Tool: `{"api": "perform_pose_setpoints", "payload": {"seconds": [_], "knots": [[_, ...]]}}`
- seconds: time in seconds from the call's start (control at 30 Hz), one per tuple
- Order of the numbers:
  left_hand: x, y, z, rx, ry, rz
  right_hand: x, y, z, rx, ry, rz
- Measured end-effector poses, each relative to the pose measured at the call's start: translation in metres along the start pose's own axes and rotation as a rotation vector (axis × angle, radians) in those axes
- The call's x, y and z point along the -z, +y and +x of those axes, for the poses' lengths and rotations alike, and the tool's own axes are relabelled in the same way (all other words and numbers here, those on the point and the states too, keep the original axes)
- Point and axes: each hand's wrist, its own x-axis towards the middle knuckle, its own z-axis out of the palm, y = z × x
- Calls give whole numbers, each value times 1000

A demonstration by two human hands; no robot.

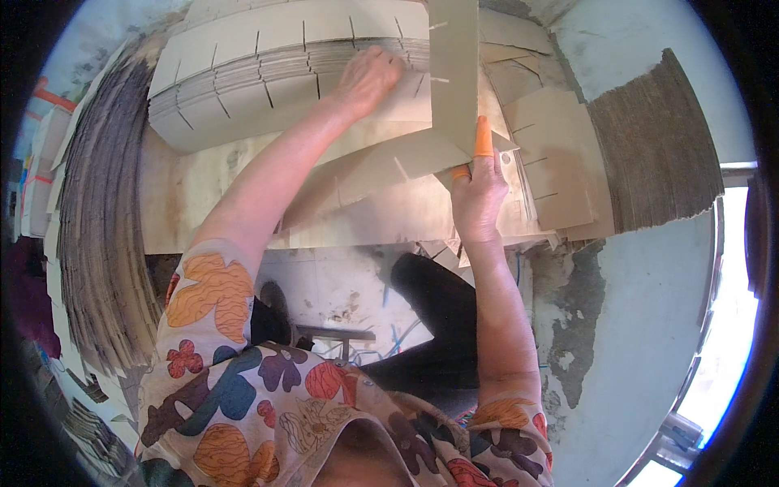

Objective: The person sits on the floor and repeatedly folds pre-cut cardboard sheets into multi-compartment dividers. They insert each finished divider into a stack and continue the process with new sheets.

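With our right grip (479,195), orange covers (484,138) sitting on two digits, we are pinching slotted cardboard strips (454,73), one extending away from us, another slanting left over the wooden table (199,199). Our left grip (365,83) is resting half-curled at the long cardboard stack (243,111); we are unable to tell whether it is pinching anything.

The shirt (284,390) is showing orange and red flowers, the finger covers (484,138) are looking orange, the cardboard (454,73) tan.
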Motion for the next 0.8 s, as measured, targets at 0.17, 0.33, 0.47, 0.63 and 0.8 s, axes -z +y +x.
{"api": "perform_pose_setpoints", "payload": {"seconds": [0.17, 0.33, 0.47, 0.63, 0.8], "knots": [[10, 8, -7, -3, -21, -24, 1, -2, -1, 32, 26, 17], [20, 11, -6, 6, -101, -10, 5, -6, 0, 43, 19, 23], [24, 12, -3, 0, -94, 49, 7, -9, -1, 48, 24, 21], [29, 10, -5, -132, 91, -65, 9, -6, -1, 51, 11, 16], [33, 12, -1, -9, -91, -13, 10, -5, -1, 64, 19, -22]]}}
